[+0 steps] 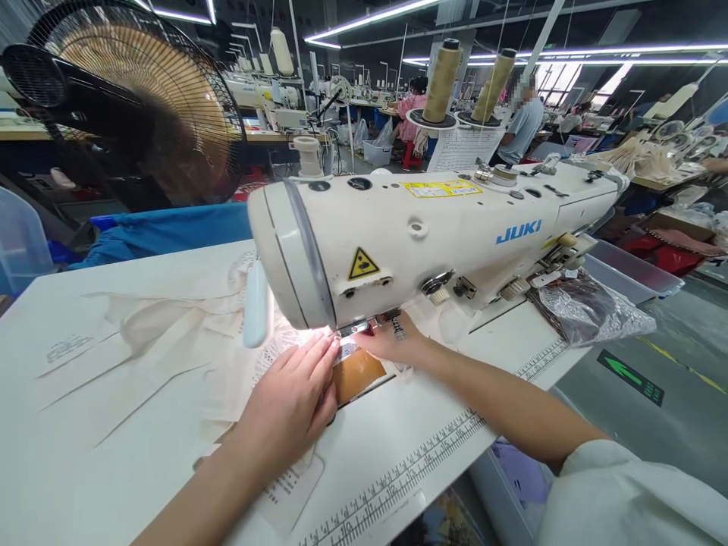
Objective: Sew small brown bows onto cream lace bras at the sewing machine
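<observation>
Cream lace fabric point(278, 337) lies under the head of a white JUKI sewing machine point(392, 227), in the lit area by the needle. My left hand point(299, 387) rests on the fabric beside the presser foot point(356, 330), fingers stretched out and close together. On the other side of the foot, my right hand point(392, 337) reaches in beneath the machine head. Its fingertips are largely hidden by the machine parts, so I cannot make out what they touch. A tan-orange plate point(358, 375) shows in front of the needle area, between my hands.
More cream fabric pieces point(153, 318) spread leftward over the white table point(114, 485). A printed ruler point(409, 474) runs along the near edge. A plastic bag point(597, 307) lies at right. A large fan point(142, 106) stands behind left; thread cones point(442, 80) and people are farther back.
</observation>
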`<state>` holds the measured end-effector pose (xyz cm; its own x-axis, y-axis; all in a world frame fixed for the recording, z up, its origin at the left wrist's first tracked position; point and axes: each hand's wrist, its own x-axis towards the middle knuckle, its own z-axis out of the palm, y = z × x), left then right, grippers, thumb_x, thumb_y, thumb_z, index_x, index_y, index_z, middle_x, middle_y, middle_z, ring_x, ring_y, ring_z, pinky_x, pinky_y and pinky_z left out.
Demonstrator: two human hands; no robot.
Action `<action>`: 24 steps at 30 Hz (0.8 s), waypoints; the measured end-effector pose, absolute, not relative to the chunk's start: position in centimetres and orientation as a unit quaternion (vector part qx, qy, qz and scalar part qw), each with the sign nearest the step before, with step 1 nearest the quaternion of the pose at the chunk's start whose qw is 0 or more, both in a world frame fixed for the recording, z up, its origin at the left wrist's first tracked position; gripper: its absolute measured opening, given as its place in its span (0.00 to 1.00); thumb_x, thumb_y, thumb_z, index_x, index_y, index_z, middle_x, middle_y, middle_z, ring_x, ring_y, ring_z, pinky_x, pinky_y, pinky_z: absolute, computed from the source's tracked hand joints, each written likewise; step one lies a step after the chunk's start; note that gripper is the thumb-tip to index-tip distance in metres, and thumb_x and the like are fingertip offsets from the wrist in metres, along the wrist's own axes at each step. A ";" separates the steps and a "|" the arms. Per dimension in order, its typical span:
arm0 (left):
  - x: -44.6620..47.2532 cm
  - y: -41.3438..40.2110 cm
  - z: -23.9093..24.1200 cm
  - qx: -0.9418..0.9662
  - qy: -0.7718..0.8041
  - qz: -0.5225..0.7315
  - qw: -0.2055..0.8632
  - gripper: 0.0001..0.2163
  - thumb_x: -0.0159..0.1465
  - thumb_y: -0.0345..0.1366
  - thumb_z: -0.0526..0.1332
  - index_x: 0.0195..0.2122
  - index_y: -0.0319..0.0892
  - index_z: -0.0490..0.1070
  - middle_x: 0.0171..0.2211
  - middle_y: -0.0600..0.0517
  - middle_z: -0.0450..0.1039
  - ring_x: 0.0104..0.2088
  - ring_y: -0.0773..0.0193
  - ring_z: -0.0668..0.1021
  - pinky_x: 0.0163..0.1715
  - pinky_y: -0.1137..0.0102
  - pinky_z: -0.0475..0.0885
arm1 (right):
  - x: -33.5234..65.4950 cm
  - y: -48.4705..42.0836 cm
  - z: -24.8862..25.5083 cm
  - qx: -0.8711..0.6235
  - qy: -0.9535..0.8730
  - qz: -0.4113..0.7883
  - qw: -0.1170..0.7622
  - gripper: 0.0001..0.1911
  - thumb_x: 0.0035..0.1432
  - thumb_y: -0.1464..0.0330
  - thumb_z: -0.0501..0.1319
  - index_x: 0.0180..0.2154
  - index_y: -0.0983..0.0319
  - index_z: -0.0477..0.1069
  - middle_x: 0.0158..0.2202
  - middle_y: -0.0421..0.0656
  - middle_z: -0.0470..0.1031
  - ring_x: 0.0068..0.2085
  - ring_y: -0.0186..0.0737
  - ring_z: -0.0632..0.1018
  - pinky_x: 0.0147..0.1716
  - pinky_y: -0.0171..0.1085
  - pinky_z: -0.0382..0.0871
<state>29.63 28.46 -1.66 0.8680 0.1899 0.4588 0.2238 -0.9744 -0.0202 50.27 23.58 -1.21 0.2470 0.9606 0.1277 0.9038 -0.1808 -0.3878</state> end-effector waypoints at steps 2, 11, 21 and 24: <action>29.6 28.5 -1.6 -0.966 -0.102 -0.232 0.051 0.21 0.67 0.33 0.51 0.59 0.33 0.66 0.58 0.38 0.71 0.58 0.47 0.74 0.52 0.54 0.74 | 50.4 23.5 -1.3 -0.756 -0.625 0.058 0.188 0.11 0.58 0.63 0.54 0.28 0.56 0.71 0.31 0.39 0.80 0.36 0.40 0.77 0.36 0.35 0.67; 29.6 28.5 -1.6 -0.971 -0.118 -0.204 0.044 0.21 0.69 0.36 0.49 0.58 0.34 0.68 0.59 0.39 0.71 0.56 0.49 0.75 0.53 0.55 0.75 | 49.8 23.4 0.2 -0.789 -0.585 0.115 0.146 0.10 0.57 0.63 0.55 0.26 0.57 0.69 0.25 0.38 0.75 0.33 0.39 0.74 0.36 0.36 0.64; 29.7 28.5 -2.0 -0.970 -0.128 -0.203 0.030 0.22 0.69 0.37 0.47 0.58 0.32 0.68 0.58 0.38 0.71 0.55 0.47 0.76 0.52 0.51 0.75 | 49.7 23.7 0.0 -0.790 -0.570 0.149 0.169 0.09 0.58 0.62 0.54 0.32 0.58 0.70 0.25 0.38 0.70 0.28 0.36 0.69 0.31 0.36 0.62; 29.8 28.6 -1.9 -0.969 -0.118 -0.212 0.042 0.21 0.69 0.36 0.48 0.57 0.31 0.69 0.57 0.38 0.72 0.55 0.48 0.76 0.53 0.53 0.75 | 49.7 23.4 0.2 -0.781 -0.586 0.140 0.165 0.10 0.59 0.63 0.52 0.30 0.58 0.68 0.27 0.38 0.71 0.29 0.35 0.70 0.31 0.35 0.62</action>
<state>29.78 28.58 -1.86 0.8820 0.2114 0.4211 0.2469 -0.9686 -0.0309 49.70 23.38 0.25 0.2734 0.9616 -0.0244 0.8692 -0.2579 -0.4219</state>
